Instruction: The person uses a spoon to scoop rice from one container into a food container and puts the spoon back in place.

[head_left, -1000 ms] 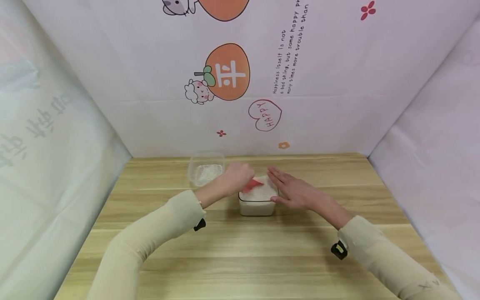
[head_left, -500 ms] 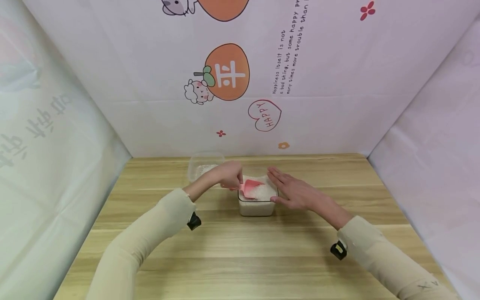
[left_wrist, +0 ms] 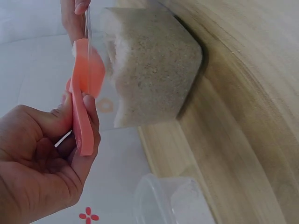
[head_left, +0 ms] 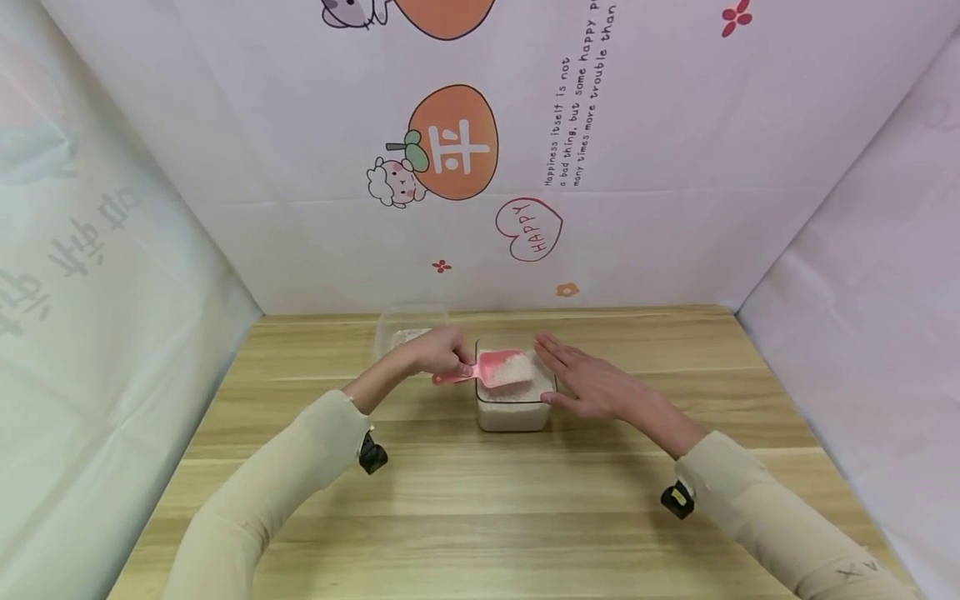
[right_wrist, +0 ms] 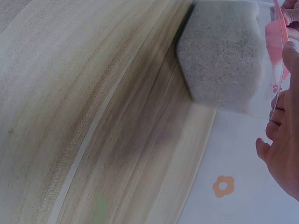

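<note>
Left hand [head_left: 438, 353] pinching pink scoop [head_left: 495, 367] by its handle, scoop loaded with rice, held over rice tub [head_left: 514, 407] at table [head_left: 480, 500] centre, right hand [head_left: 588, 385] spread flat against tub's right side, second tub [head_left: 405, 327] behind left.

Pink scoop [head_left: 498, 367], white rice [head_left: 517, 390]

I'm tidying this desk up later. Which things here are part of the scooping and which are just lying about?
In use:
pink scoop, gripped by the left hand
full rice tub, steadied by the right hand
second tub holding a little rice

Lying about:
nothing loose shows on the table
</note>
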The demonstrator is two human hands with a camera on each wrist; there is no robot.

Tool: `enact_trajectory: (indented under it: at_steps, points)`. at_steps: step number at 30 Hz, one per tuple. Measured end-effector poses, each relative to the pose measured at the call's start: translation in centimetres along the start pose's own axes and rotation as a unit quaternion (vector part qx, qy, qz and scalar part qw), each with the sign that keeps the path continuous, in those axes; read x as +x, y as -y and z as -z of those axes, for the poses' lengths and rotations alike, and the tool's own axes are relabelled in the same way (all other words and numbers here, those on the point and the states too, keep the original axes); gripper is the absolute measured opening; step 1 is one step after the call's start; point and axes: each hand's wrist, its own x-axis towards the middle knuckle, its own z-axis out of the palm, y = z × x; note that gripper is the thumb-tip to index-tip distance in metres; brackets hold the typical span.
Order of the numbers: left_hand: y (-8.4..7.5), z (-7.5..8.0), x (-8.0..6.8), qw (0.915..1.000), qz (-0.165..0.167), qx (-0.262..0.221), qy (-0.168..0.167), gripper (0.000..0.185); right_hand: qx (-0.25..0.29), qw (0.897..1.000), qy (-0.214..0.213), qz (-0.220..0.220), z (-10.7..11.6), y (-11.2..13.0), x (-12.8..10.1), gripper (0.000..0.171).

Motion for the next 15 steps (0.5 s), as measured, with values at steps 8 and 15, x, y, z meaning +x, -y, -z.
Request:
enact_trajectory:
  at_steps: [8,15]
  points:
    - [0.84,-0.27,-0.69,0.9959,0.031,-0.074,-0.042,0.021,0.004,1.0,0.004,-0.003,0.14,0.1,0.07,0.083]
    - [1.04,-0.2,-1.1,0.9914,0.055,-0.106,-0.054,0.018,0.001,1.0,-0.003,-0.001,0.17,0.17,-0.06,0.081]
